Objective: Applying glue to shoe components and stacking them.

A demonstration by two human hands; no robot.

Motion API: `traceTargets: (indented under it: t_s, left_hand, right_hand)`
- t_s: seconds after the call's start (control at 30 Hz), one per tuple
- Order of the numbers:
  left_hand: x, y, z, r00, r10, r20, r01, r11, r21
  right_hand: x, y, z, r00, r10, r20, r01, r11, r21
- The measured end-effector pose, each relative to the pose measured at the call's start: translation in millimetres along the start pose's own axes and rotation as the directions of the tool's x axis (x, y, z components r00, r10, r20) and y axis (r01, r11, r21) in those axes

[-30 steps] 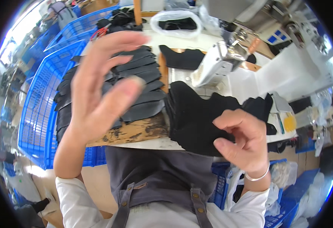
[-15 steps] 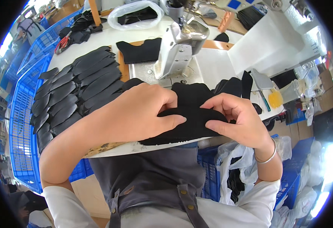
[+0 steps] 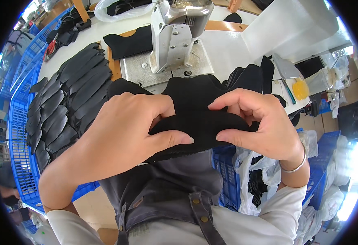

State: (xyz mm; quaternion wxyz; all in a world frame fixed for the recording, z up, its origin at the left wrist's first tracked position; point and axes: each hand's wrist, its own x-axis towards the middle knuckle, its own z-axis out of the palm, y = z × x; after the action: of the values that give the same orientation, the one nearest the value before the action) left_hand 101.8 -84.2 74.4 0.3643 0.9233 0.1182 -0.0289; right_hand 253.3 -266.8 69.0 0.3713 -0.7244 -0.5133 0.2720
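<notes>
Between both hands is a black fabric piece (image 3: 199,124), folded over and raised at the table's front edge. My left hand (image 3: 146,126) pinches its left side, thumb on top and fingers tucked behind the fold. On the right side my right hand (image 3: 252,122) pinches the same piece with thumb and fingers. More black cut fabric (image 3: 193,87) lies just beyond the fold, with a wavy far edge; where one layer ends and another begins, I cannot tell. The sewing machine (image 3: 172,45) stands behind it on a metal plate.
Overlapping dark leather-like pieces (image 3: 60,102) cover the table's left. A black cut piece (image 3: 130,43) lies left of the machine. Stacked black pieces (image 3: 248,79), a green pen-like tool (image 3: 289,93) and a yellow round object (image 3: 300,88) are at right. Blue crates (image 3: 21,139) flank the table.
The folded fabric and both hands have come closer and appear larger, still pinching. My view has shifted, so the machine and table stand higher and further left in it.
</notes>
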Motion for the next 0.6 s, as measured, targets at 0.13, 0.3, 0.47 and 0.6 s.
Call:
traceTargets:
  t_s: [0.13,0.3,0.47,0.6]
  left_hand:
    - [-0.5,-4.8,3.7,0.993,0.107,-0.047,-0.105,0.994,0.036]
    - [-0.4,-4.2,5.7,0.992,0.11,-0.06,-0.107,0.993,0.056]
    - [0.0,-5.7,7.9,0.987,0.134,-0.086,-0.129,0.99,0.058]
    - [1.5,-4.0,6.9,0.99,0.127,-0.069,-0.122,0.99,0.073]
  right_hand:
    - [1.3,-1.0,-1.4,0.999,0.025,0.031,-0.025,0.999,0.019]
    - [1.3,2.2,-2.1,0.999,0.009,0.042,-0.008,1.0,-0.01]
    - [1.6,2.8,-0.4,0.999,-0.047,0.012,0.047,0.996,-0.075]
    - [1.5,3.9,-0.5,0.999,-0.045,0.011,0.046,0.995,-0.085]
